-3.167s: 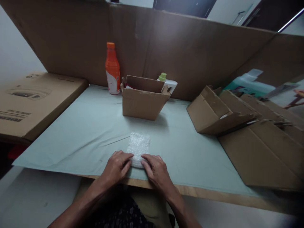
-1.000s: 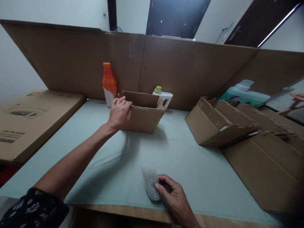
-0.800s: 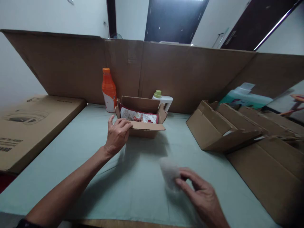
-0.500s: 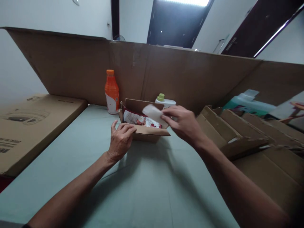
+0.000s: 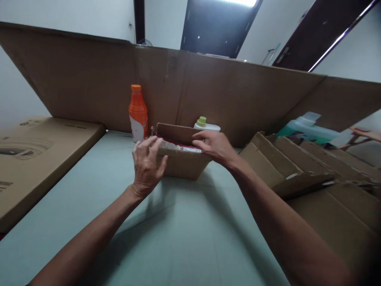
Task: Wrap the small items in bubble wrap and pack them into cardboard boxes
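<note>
A small open cardboard box [image 5: 184, 166] stands on the table in front of me, its back flap [image 5: 178, 132] upright. Inside, the top of a white and red packet [image 5: 190, 149] shows above the front edge; the rest is hidden. My left hand [image 5: 147, 163] is at the box's left front corner, fingers apart and holding nothing. Over the right end of the box reaches my right hand [image 5: 216, 146], thumb and fingers apart, with nothing visible between them. The white piece it held earlier is out of sight.
An orange bottle [image 5: 138, 113] stands behind the box on the left, a white bottle with a green cap [image 5: 201, 121] behind it. A large flat carton [image 5: 59, 147] lies left. Folded cardboard [image 5: 276, 163] and a teal-liquid container [image 5: 309, 129] are at right. A cardboard wall [image 5: 238, 89] closes the back.
The white piece has left my right hand, which moved slightly left and lower over the box. My left hand opened its fingers. The front flap no longer juts out toward me.
</note>
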`<state>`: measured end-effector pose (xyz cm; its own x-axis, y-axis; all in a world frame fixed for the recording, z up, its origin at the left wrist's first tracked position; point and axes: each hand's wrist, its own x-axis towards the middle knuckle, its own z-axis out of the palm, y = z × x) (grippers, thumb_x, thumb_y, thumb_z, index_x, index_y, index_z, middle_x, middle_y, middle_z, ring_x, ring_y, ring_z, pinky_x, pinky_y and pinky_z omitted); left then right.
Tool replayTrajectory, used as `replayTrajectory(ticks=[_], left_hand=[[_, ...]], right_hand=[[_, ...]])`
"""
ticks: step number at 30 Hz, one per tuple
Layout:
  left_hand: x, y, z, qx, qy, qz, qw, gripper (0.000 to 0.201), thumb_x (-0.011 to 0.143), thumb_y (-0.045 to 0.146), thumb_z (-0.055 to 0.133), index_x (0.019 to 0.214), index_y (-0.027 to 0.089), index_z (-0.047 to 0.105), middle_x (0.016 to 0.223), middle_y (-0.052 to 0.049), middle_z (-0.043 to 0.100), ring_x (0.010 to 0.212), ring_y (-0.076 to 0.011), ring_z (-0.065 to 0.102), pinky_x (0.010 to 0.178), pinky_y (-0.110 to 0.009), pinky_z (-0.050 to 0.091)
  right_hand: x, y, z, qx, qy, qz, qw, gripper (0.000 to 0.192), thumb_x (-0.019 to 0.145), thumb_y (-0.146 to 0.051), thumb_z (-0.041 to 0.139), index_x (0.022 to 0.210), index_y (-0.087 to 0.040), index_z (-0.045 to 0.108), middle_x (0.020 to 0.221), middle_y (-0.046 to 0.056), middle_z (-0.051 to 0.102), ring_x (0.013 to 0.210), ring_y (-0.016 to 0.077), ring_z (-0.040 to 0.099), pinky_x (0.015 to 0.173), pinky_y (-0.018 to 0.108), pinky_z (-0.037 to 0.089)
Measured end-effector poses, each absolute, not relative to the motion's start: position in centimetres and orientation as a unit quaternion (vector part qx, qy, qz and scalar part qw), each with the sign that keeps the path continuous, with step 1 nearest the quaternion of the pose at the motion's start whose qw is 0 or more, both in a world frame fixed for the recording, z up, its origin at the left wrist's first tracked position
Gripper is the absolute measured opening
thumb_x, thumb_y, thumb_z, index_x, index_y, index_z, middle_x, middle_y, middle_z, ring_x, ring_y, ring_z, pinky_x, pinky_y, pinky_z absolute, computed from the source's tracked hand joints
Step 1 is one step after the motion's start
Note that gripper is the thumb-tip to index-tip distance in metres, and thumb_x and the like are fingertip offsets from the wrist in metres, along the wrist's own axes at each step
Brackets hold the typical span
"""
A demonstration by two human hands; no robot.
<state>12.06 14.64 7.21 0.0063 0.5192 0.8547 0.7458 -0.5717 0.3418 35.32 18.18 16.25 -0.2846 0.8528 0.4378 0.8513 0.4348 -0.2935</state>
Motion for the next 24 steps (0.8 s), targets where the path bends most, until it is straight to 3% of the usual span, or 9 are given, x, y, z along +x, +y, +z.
replayTrajectory(ticks=[2, 4, 7, 9, 11, 17, 20, 22, 24], left_hand=[[11.0, 14.8, 6.1, -0.666, -0.468, -0.578, 0.059, 0.062, 0.088, 0.032, 0.065, 0.145, 0.020, 0.041, 0.144, -0.016, 0.049, 0.135, -0.0307, 0.045, 0.114, -0.051, 0.034], [10.0, 15.3, 4.4, -0.645, -0.491, -0.584, -0.037, 0.073, 0.085, 0.037, 0.067, 0.149, 0.021, 0.036, 0.148, -0.017, 0.045, 0.138, -0.0316, 0.042, 0.114, -0.052, 0.034], [9.8, 16.8, 2.1, -0.611, -0.505, -0.560, -0.241, 0.083, 0.078, 0.044, 0.072, 0.149, 0.021, 0.035, 0.152, -0.018, 0.043, 0.140, -0.0344, 0.041, 0.113, -0.055, 0.035], [10.8, 18.0, 1.4, -0.579, -0.477, -0.553, -0.363, 0.079, 0.076, 0.046, 0.072, 0.144, 0.019, 0.042, 0.146, -0.017, 0.051, 0.135, -0.0339, 0.046, 0.110, -0.052, 0.039], [12.0, 18.7, 1.5, -0.562, -0.444, -0.553, -0.425, 0.069, 0.078, 0.049, 0.069, 0.136, 0.018, 0.049, 0.136, -0.014, 0.060, 0.127, -0.0304, 0.055, 0.107, -0.046, 0.043], [11.1, 12.3, 2.0, -0.545, -0.455, -0.560, -0.427, 0.056, 0.072, 0.053, 0.075, 0.114, 0.018, 0.062, 0.111, -0.009, 0.072, 0.106, -0.0273, 0.065, 0.095, -0.039, 0.051], [6.3, 5.7, 1.3, -0.501, -0.520, -0.539, -0.432, 0.047, 0.069, 0.057, 0.078, 0.095, 0.020, 0.066, 0.097, -0.008, 0.074, 0.096, -0.0278, 0.068, 0.086, -0.038, 0.055], [3.1, 2.4, 1.4, -0.449, -0.576, -0.545, -0.411, 0.052, 0.068, 0.059, 0.079, 0.100, 0.020, 0.066, 0.100, -0.008, 0.073, 0.096, -0.0276, 0.068, 0.083, -0.037, 0.056], [1.2, 0.8, 2.2, -0.420, -0.601, -0.570, -0.370, 0.059, 0.067, 0.061, 0.079, 0.107, 0.020, 0.064, 0.106, -0.009, 0.072, 0.100, -0.0273, 0.067, 0.085, -0.036, 0.055]], right_hand=[[38.2, 15.2, 15.7, -0.550, -0.728, -0.035, 0.407, 0.020, 0.089, -0.029, 0.059, 0.094, -0.020, 0.076, 0.098, 0.006, 0.077, 0.091, 0.0223, 0.069, 0.086, 0.038, 0.052], [40.5, 13.0, 13.7, -0.581, -0.669, -0.012, 0.463, 0.023, 0.089, -0.034, 0.057, 0.095, -0.019, 0.074, 0.094, 0.007, 0.076, 0.086, 0.0220, 0.069, 0.081, 0.038, 0.054], [41.3, 12.6, 9.1, -0.609, -0.652, 0.095, 0.442, 0.039, 0.078, -0.040, 0.069, 0.110, -0.017, 0.070, 0.109, 0.012, 0.075, 0.093, 0.0260, 0.069, 0.073, 0.037, 0.055], [40.2, 14.1, 6.4, -0.601, -0.651, 0.181, 0.427, 0.056, 0.071, -0.038, 0.074, 0.120, -0.015, 0.064, 0.120, 0.015, 0.071, 0.101, 0.0280, 0.067, 0.071, 0.035, 0.055], [38.8, 15.6, 4.9, -0.593, -0.637, 0.234, 0.433, 0.056, 0.071, -0.036, 0.073, 0.121, -0.014, 0.062, 0.117, 0.015, 0.072, 0.100, 0.0266, 0.067, 0.073, 0.034, 0.055], [36.2, 10.0, 4.0, -0.604, -0.623, 0.212, 0.449, 0.040, 0.078, -0.039, 0.066, 0.111, -0.015, 0.065, 0.096, 0.009, 0.074, 0.079, 0.0236, 0.067, 0.069, 0.034, 0.056], [32.8, 4.3, 3.7, -0.564, -0.657, 0.157, 0.475, 0.045, 0.085, -0.041, 0.063, 0.124, -0.018, 0.062, 0.118, 0.013, 0.070, 0.103, 0.0289, 0.066, 0.086, 0.040, 0.056], [29.7, 2.4, 4.0, -0.520, -0.689, 0.165, 0.477, 0.053, 0.088, -0.039, 0.063, 0.137, -0.019, 0.054, 0.132, 0.014, 0.063, 0.120, 0.0297, 0.060, 0.098, 0.043, 0.052], [27.4, 2.1, 4.8, -0.495, -0.702, 0.194, 0.475, 0.054, 0.088, -0.037, 0.064, 0.138, -0.019, 0.053, 0.132, 0.014, 0.063, 0.121, 0.0293, 0.060, 0.100, 0.044, 0.052]])
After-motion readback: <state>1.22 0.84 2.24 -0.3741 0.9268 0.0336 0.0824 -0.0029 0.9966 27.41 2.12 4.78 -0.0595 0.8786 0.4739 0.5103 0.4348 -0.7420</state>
